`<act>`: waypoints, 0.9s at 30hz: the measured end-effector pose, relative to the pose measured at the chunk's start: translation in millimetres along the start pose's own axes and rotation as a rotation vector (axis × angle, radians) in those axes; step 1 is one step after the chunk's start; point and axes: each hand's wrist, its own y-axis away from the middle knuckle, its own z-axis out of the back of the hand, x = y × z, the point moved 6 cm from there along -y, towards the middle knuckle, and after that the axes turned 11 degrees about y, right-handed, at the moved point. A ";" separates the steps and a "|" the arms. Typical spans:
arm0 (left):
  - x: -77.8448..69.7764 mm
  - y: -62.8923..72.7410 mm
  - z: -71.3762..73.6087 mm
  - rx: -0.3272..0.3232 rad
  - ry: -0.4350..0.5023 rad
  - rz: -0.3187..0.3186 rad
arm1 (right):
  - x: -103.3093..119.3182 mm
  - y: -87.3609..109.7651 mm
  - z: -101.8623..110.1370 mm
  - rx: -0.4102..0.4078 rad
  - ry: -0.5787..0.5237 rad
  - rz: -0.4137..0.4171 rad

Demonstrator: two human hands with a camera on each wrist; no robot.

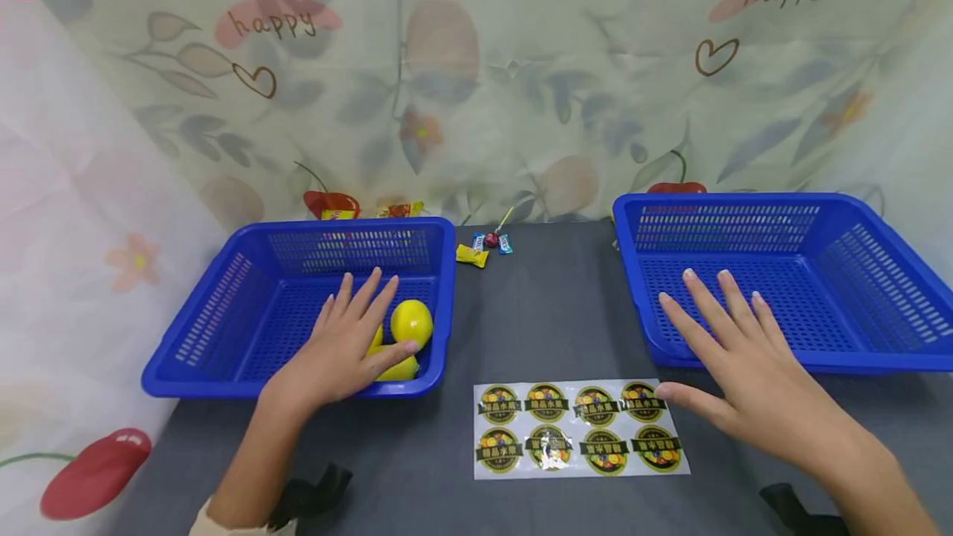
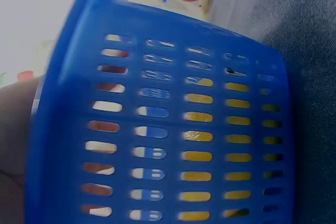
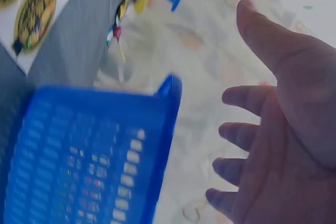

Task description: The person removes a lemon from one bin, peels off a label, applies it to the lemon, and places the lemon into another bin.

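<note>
My left hand is spread flat over the front right part of the left blue basket, holding nothing. Beneath it and beside its thumb are yellow lemons, partly hidden by the hand. In the left wrist view, the basket's slotted wall fills most of the picture, with yellow showing through the slots. Palm down with fingers spread, my right hand hovers over the front left edge of the right blue basket. Its thumb points toward a sheet of round fruit stickers. The right wrist view shows the right hand's fingers apart, gripping nothing.
Between the baskets at the back lie a yellow-wrapped candy, a red lollipop and small blue-and-white packets. Colourful wrappers peek out behind the left basket. A patterned curtain backs the grey table.
</note>
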 end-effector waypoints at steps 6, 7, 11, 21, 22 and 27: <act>2.5 -18.0 -2.1 0.039 -0.069 0.026 | 34.0 -6.7 -0.3 -0.166 -0.002 0.160; 2.6 -20.2 -3.2 0.055 -0.078 0.040 | 40.8 -7.5 -2.0 -0.194 -0.018 0.192; 1.0 -27.9 -8.7 0.126 -0.092 0.080 | 64.7 -9.5 -15.8 -0.217 -0.076 0.288; 1.5 -42.0 -25.6 0.193 -0.112 0.148 | 67.8 -12.8 -63.4 -0.040 -0.086 0.288; 1.4 -42.9 -26.5 0.191 -0.117 0.148 | 65.6 -13.2 -68.2 -0.006 -0.091 0.275; -0.5 -47.7 -29.8 0.166 -0.141 0.139 | 57.8 -12.7 -85.7 0.140 -0.109 0.243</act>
